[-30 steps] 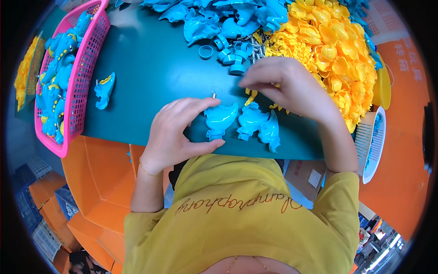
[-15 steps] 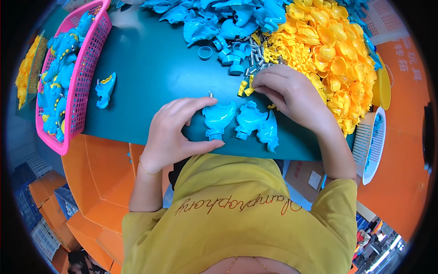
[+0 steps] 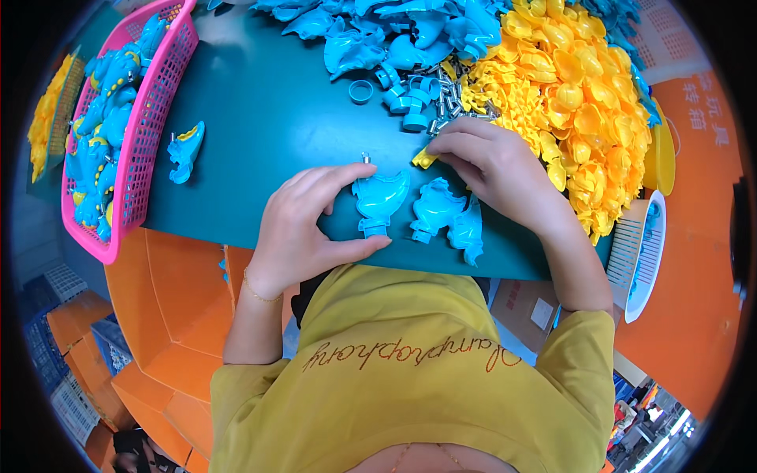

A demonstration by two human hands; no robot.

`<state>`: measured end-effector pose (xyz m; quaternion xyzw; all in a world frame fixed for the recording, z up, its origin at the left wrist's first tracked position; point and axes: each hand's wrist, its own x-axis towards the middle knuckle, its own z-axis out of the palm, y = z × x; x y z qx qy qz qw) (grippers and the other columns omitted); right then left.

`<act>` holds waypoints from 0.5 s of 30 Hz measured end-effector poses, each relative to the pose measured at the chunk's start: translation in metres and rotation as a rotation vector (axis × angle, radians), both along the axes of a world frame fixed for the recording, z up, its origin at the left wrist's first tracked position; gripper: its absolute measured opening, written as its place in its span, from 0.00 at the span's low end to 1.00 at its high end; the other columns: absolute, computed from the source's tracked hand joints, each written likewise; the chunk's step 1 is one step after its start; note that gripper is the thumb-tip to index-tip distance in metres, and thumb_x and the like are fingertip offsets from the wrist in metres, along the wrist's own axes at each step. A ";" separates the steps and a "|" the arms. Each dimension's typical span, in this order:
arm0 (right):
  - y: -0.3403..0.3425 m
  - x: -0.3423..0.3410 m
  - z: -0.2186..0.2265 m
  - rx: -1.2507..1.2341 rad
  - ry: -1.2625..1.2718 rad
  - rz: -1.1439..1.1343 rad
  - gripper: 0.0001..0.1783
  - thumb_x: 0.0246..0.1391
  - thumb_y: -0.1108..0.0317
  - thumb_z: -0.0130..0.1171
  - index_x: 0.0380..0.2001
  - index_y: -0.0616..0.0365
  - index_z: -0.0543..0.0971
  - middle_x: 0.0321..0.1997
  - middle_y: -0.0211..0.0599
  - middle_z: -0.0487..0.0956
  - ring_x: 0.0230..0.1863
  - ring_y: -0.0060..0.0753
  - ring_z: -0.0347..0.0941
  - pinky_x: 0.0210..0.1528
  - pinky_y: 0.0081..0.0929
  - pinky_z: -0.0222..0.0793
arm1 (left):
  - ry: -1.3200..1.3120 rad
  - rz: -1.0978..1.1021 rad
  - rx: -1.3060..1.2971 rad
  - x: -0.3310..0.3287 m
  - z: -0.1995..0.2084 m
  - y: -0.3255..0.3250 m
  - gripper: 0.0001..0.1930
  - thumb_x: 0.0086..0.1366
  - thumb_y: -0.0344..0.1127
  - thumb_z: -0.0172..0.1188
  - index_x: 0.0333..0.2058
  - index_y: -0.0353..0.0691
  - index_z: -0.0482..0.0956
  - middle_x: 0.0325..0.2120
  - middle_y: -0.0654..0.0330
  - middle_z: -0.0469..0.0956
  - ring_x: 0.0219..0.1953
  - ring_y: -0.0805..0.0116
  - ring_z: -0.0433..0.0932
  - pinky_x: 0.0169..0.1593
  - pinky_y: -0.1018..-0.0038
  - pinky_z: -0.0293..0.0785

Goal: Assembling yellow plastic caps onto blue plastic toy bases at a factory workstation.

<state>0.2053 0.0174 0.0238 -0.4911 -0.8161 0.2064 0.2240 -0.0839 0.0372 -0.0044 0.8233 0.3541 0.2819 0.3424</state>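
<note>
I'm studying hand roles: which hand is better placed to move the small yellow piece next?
Likely the right hand: its fingertips are on the small yellow piece, while the left hand spans a blue shell.

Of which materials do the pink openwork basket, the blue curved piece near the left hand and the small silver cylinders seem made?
Pink openwork basket: probably moulded plastic, satin; regular holes, uniform colour.
Blue curved piece: likely hard, glossy plastic; bright highlights.
Small silver cylinders: shiny, perhaps metal by their glints, though coated plastic is possible.
</note>
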 end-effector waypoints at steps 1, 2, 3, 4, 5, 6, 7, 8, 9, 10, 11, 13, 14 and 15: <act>0.002 -0.002 -0.001 0.030 0.003 0.006 0.10 0.59 0.79 0.68 0.44 0.60 0.84 0.43 0.41 0.83 0.43 0.46 0.83 0.45 0.36 0.80 | 0.008 0.004 -0.010 0.000 0.000 0.000 0.38 0.44 0.47 0.85 0.56 0.49 0.84 0.38 0.66 0.84 0.27 0.68 0.71 0.35 0.71 0.73; 0.002 -0.005 -0.001 0.029 0.004 0.008 0.10 0.59 0.79 0.68 0.44 0.60 0.84 0.43 0.41 0.83 0.43 0.46 0.83 0.45 0.36 0.80 | 0.008 0.007 -0.011 0.000 0.000 -0.001 0.38 0.44 0.47 0.85 0.56 0.49 0.84 0.38 0.66 0.84 0.27 0.68 0.71 0.35 0.71 0.73; 0.002 -0.009 -0.001 -0.002 0.055 -0.008 0.10 0.58 0.78 0.68 0.44 0.60 0.85 0.42 0.41 0.83 0.42 0.46 0.83 0.45 0.36 0.80 | 0.010 0.018 -0.008 0.001 -0.001 -0.001 0.37 0.44 0.47 0.85 0.56 0.49 0.84 0.38 0.65 0.84 0.27 0.68 0.72 0.35 0.71 0.73; 0.002 -0.013 0.000 -0.034 0.106 -0.025 0.10 0.58 0.78 0.69 0.44 0.60 0.85 0.41 0.41 0.84 0.42 0.46 0.84 0.44 0.36 0.80 | 0.012 0.028 -0.005 0.001 -0.001 -0.001 0.37 0.44 0.46 0.85 0.56 0.49 0.84 0.38 0.65 0.84 0.28 0.68 0.72 0.35 0.70 0.73; 0.002 -0.018 -0.002 -0.034 0.106 -0.024 0.10 0.58 0.78 0.69 0.44 0.60 0.85 0.41 0.41 0.84 0.42 0.46 0.84 0.44 0.36 0.80 | 0.012 0.030 -0.005 0.002 -0.001 -0.001 0.37 0.44 0.46 0.85 0.56 0.49 0.84 0.38 0.65 0.84 0.28 0.68 0.72 0.35 0.70 0.73; 0.002 -0.023 -0.005 -0.032 0.168 -0.004 0.10 0.57 0.77 0.70 0.43 0.60 0.86 0.40 0.40 0.84 0.42 0.46 0.84 0.44 0.36 0.80 | 0.010 0.038 -0.002 0.002 -0.001 -0.002 0.37 0.45 0.47 0.85 0.56 0.49 0.84 0.38 0.65 0.83 0.28 0.68 0.72 0.35 0.70 0.73; 0.002 -0.027 -0.007 -0.030 0.229 0.013 0.10 0.57 0.76 0.71 0.43 0.59 0.87 0.39 0.40 0.85 0.42 0.45 0.84 0.43 0.36 0.79 | 0.006 0.045 0.001 0.002 -0.002 -0.002 0.37 0.45 0.47 0.84 0.57 0.49 0.84 0.38 0.65 0.83 0.28 0.68 0.72 0.35 0.70 0.73; 0.002 -0.031 -0.009 -0.030 0.229 0.012 0.10 0.57 0.76 0.71 0.43 0.59 0.87 0.39 0.40 0.85 0.42 0.45 0.84 0.43 0.36 0.79 | 0.006 0.044 0.000 0.002 -0.003 -0.002 0.37 0.45 0.47 0.84 0.57 0.49 0.84 0.38 0.65 0.83 0.28 0.68 0.72 0.35 0.70 0.73; 0.002 -0.034 -0.012 0.012 0.211 -0.004 0.09 0.57 0.75 0.72 0.42 0.59 0.88 0.39 0.39 0.86 0.41 0.44 0.83 0.43 0.36 0.79 | -0.007 0.044 0.007 0.002 -0.004 -0.001 0.37 0.45 0.47 0.84 0.57 0.49 0.84 0.37 0.65 0.83 0.28 0.68 0.72 0.35 0.70 0.73; 0.002 -0.036 -0.014 0.052 0.196 -0.016 0.09 0.56 0.73 0.73 0.41 0.59 0.89 0.38 0.39 0.86 0.41 0.44 0.83 0.42 0.36 0.79 | -0.017 0.048 0.012 0.002 -0.005 -0.001 0.37 0.45 0.47 0.84 0.57 0.49 0.83 0.36 0.65 0.82 0.27 0.68 0.73 0.35 0.70 0.73; 0.003 -0.036 -0.018 0.096 0.150 -0.007 0.09 0.55 0.72 0.74 0.40 0.58 0.89 0.38 0.37 0.86 0.40 0.43 0.83 0.41 0.36 0.78 | -0.016 0.051 0.011 0.002 -0.004 -0.001 0.37 0.45 0.47 0.84 0.57 0.49 0.83 0.36 0.65 0.82 0.27 0.68 0.73 0.35 0.70 0.73; 0.001 -0.036 -0.016 0.096 0.109 -0.006 0.09 0.54 0.72 0.74 0.39 0.57 0.89 0.38 0.37 0.86 0.40 0.43 0.83 0.41 0.36 0.78 | 0.001 0.048 -0.012 0.003 -0.002 -0.001 0.37 0.45 0.47 0.84 0.57 0.49 0.83 0.35 0.65 0.82 0.27 0.68 0.73 0.34 0.70 0.73; 0.000 -0.037 -0.015 0.098 0.067 -0.009 0.09 0.53 0.71 0.75 0.39 0.57 0.89 0.38 0.36 0.87 0.40 0.42 0.83 0.40 0.36 0.77 | 0.001 0.049 -0.013 0.002 -0.002 -0.001 0.37 0.45 0.47 0.84 0.57 0.49 0.83 0.35 0.65 0.82 0.27 0.68 0.73 0.34 0.70 0.73; -0.001 -0.039 -0.016 0.097 0.067 -0.007 0.09 0.53 0.71 0.75 0.39 0.57 0.89 0.38 0.36 0.87 0.40 0.42 0.83 0.40 0.36 0.77 | -0.001 0.049 -0.007 0.002 -0.002 -0.001 0.37 0.46 0.47 0.84 0.57 0.49 0.83 0.34 0.65 0.82 0.27 0.68 0.73 0.34 0.70 0.73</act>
